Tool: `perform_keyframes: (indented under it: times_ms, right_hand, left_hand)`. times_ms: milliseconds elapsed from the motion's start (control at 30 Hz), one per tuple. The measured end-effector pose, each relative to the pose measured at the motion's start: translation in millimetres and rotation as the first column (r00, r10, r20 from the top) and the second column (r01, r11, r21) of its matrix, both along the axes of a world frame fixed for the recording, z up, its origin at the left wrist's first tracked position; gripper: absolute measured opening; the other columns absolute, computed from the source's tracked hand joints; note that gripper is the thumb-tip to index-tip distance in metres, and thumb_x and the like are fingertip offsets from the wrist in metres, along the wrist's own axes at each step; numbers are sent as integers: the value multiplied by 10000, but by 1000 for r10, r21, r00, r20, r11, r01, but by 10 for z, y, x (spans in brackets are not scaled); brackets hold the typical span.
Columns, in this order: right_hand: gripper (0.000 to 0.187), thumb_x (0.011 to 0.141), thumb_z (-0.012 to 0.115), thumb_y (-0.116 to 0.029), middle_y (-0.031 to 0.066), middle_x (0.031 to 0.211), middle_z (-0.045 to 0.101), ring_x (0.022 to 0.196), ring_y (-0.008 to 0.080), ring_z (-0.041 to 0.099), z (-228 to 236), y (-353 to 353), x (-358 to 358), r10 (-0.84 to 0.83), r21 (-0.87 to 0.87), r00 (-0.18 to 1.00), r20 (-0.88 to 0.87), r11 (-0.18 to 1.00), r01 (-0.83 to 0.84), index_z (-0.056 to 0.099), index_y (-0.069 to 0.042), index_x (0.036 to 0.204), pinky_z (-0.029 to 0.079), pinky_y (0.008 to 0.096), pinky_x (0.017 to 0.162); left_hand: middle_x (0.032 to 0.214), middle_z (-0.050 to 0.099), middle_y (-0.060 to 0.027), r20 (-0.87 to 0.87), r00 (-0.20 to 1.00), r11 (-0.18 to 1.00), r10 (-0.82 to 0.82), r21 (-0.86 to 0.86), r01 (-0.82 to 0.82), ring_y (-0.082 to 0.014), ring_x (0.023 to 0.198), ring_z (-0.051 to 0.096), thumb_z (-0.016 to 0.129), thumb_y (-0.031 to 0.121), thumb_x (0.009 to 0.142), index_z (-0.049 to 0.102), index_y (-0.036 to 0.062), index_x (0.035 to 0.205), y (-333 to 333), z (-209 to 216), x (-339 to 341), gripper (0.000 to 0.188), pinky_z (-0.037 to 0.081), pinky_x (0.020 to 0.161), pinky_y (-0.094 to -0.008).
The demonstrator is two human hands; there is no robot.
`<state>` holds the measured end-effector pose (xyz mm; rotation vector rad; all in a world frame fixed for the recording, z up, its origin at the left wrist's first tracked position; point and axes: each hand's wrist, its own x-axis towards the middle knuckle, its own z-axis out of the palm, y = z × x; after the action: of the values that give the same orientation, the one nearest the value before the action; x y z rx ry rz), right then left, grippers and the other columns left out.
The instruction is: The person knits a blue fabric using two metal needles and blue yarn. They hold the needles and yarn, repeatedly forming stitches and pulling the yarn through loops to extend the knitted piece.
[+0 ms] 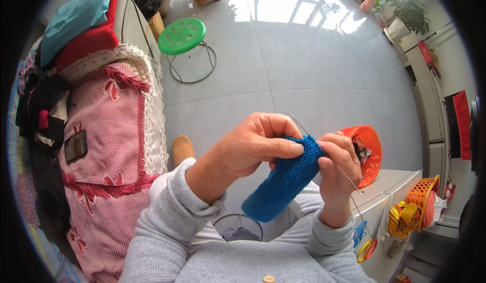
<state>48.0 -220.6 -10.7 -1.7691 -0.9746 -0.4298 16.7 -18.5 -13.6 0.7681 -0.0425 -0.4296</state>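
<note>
A strip of blue knitting [281,182] hangs between my hands, its lower end drooping toward my lap. My left hand [253,144] pinches its top edge with thumb and forefinger. At the right edge of the fabric, my right hand [338,169] is closed around the work and a thin metal knitting needle [349,177], whose end sticks out past my fingers. The tip of another needle [299,124] rises above the knitting beside my left fingers. Both my sleeves are light grey.
Pink fringed covers [104,131] lie at left with a phone [76,146] on them. A green round stool [182,36] stands ahead. An orange lined bin [368,151] is beyond my right hand. Scissors [368,249] and an orange basket [421,198] sit at right.
</note>
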Motion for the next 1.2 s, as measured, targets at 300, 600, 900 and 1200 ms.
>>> perform_keyframes:
  times_ms: [300, 600, 900, 1200]
  right_hand:
    - [189, 848, 672, -92, 164, 877, 618, 763, 270, 571, -59, 9, -14, 74, 170, 993, -94, 984, -57, 622, 78, 914, 476, 363, 691]
    - [279, 913, 637, -212, 167, 934, 633, 781, 217, 563, -37, -17, -21, 191, 295, 933, -304, 950, -99, 639, 66, 929, 453, 324, 696]
    - [316, 939, 603, -233, 206, 1083, 625, 949, 238, 582, 63, -27, -34, 283, 243, 876, -390, 949, -199, 643, 67, 1031, 460, 329, 817]
    - [339, 867, 715, -262, 85, 939, 525, 835, 137, 513, -16, -15, -56, 350, 448, 745, -568, 891, -77, 579, 23, 990, 445, 265, 762]
  left_hand:
    - [764, 640, -12, 82, 996, 992, 33, 115, -42, -59, 634, 576, 760, 88, 776, 663, 35, 890, -2, -32, 24, 159, 440, 531, -182]
    - [792, 676, -43, 53, 994, 991, 91, 92, -95, -71, 644, 595, 762, 103, 791, 688, 12, 940, 35, 56, -8, 190, 447, 527, -185]
    - [834, 668, -57, 5, 993, 992, 121, 39, -122, -120, 744, 627, 717, 5, 781, 682, 11, 902, 70, 36, -9, 126, 498, 683, -239]
    - [839, 632, -39, 66, 981, 980, 182, 65, -186, -120, 784, 616, 704, -33, 770, 675, 5, 876, 92, 72, -12, 117, 503, 729, -250]
